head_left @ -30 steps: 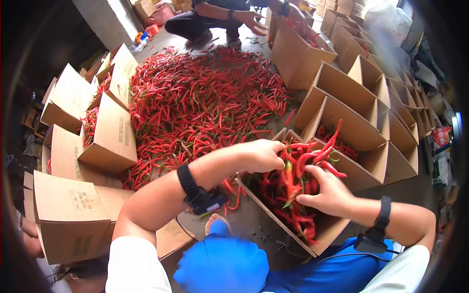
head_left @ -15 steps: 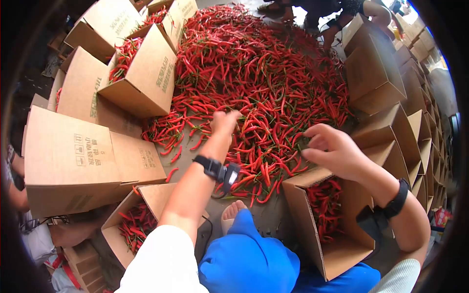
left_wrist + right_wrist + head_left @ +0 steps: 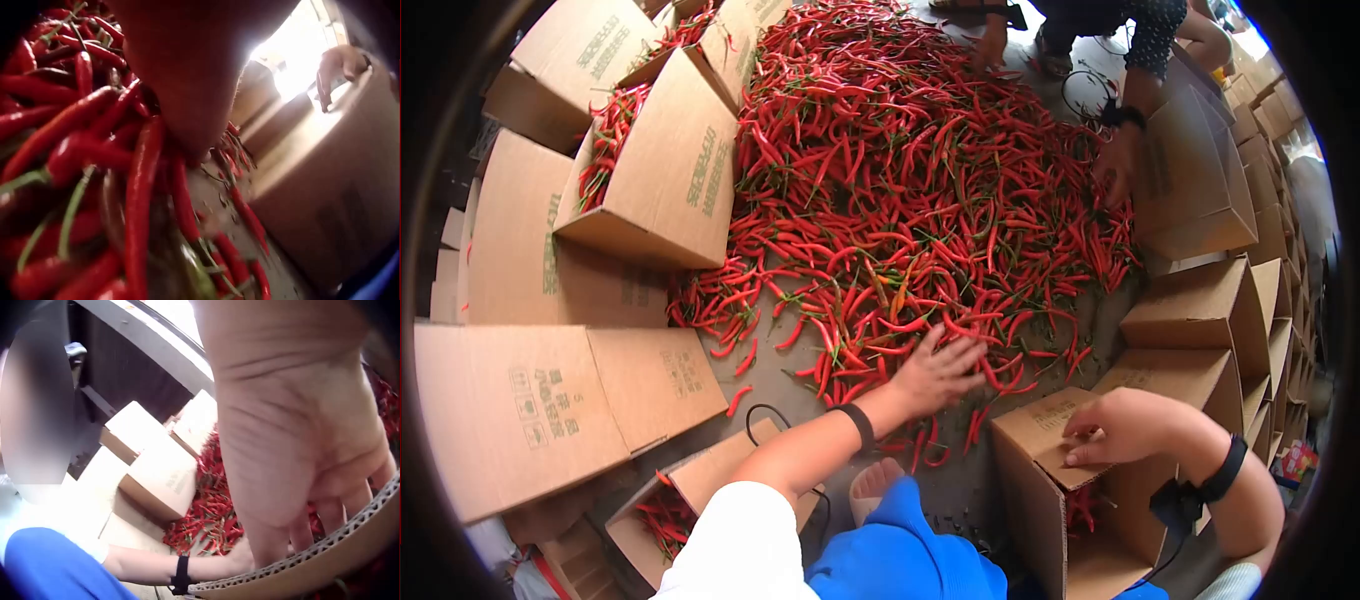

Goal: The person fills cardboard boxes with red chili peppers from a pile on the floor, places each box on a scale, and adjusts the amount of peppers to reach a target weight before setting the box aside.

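Observation:
A broad pile of red chili peppers (image 3: 900, 190) covers the floor in front of me. On its near edge lies my left hand (image 3: 940, 375), palm down with fingers spread, touching the peppers. In the left wrist view, glossy chilies (image 3: 144, 187) crowd close around that hand. To the right, a tilted cardboard box (image 3: 1030, 500) has its mouth toward me, with more chili peppers (image 3: 1083, 508) inside. My right hand (image 3: 1135, 425) rests on this box's upper wall, fingers loosely bent. From the right wrist, its fingers pass behind the corrugated edge (image 3: 300, 557).
Cardboard boxes (image 3: 660, 160) line the left side, some filled with chilies. A smaller box of peppers (image 3: 665, 520) stands by my left arm. Partitioned cartons (image 3: 1190, 310) run along the right. Another person's hand (image 3: 1115, 165) reaches at the pile's far right edge.
Both hands have left the chilies held over the right box. My left hand moved out to the pile and spread its fingers; my right came down onto the box's wall. The view swung too.

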Tool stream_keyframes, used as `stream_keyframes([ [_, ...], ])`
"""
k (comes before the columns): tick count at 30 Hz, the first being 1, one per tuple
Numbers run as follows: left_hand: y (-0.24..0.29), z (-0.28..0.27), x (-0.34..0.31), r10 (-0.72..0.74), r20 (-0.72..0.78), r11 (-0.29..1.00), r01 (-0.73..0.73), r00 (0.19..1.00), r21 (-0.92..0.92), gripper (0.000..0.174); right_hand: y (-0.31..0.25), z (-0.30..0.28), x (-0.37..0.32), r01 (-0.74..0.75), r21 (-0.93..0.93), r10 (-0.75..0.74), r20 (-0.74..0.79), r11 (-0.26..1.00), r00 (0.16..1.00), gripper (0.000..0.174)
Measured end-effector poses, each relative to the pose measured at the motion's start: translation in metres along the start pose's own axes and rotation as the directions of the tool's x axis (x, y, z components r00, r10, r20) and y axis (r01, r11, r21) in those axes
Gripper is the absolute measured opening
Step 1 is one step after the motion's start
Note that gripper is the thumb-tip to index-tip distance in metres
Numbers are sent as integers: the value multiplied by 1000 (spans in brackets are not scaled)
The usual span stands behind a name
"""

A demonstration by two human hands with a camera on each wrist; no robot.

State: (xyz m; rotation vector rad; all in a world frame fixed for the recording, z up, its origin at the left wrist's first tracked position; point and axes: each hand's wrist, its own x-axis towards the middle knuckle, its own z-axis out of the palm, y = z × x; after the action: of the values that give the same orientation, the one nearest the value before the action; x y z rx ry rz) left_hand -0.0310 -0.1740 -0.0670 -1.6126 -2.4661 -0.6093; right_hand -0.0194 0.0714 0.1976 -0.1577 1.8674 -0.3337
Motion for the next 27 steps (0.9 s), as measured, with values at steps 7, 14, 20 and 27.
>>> stream_keyframes([
  [7, -90, -69, 64, -485, -287, 844, 528, 826, 95, 72, 2, -105, 106, 30, 775, 177, -181, 631, 968, 71],
  [14, -147, -52, -30, -964, -224, -92, 971, -143, -222, 87, 73, -174, 209, 162, 875, 632, -446, 455, 633, 97],
  [20, -107, -23, 0, -971, -237, 87, 960, 22, -265, 87, 92, -122, 271, -137, 797, 783, -518, 588, 345, 113],
  [27, -82, -12, 65, -981, 188, -194, 437, -57, -878, 99, 41, -97, 271, 89, 783, 616, -548, 616, 565, 122],
])
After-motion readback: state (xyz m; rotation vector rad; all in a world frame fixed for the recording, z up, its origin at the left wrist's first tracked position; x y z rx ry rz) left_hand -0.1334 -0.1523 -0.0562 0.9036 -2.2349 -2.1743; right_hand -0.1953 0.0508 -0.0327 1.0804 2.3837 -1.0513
